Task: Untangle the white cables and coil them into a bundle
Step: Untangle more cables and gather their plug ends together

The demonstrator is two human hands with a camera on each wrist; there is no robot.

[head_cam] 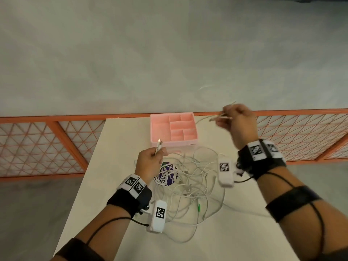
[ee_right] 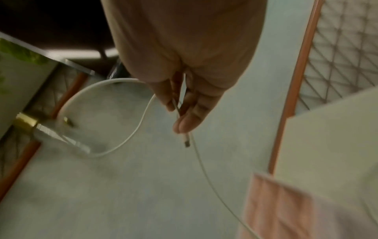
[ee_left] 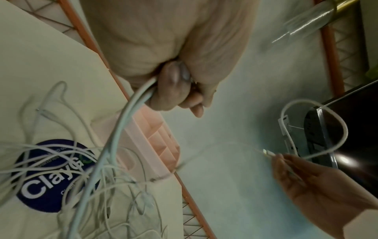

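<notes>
A tangle of white cables (head_cam: 190, 183) lies in the middle of the cream table (head_cam: 116, 166), partly over a round purple sticker (head_cam: 166, 173). My left hand (head_cam: 152, 159) grips one cable near its end, the plug (head_cam: 159, 145) sticking up above the fist; in the left wrist view that cable (ee_left: 114, 137) runs down from the curled fingers (ee_left: 174, 90) into the pile. My right hand (head_cam: 235, 119) is raised past the table's far edge and pinches another cable (ee_right: 114, 142) folded into a loop, its plug (ee_right: 186, 141) poking out below the fingertips (ee_right: 184, 124).
A pink compartment tray (head_cam: 174, 129) stands at the table's far edge, between my hands. An orange mesh fence (head_cam: 47, 140) runs behind the table on both sides. Grey floor lies beyond. A green-tipped plug (head_cam: 198, 207) sits within the tangle.
</notes>
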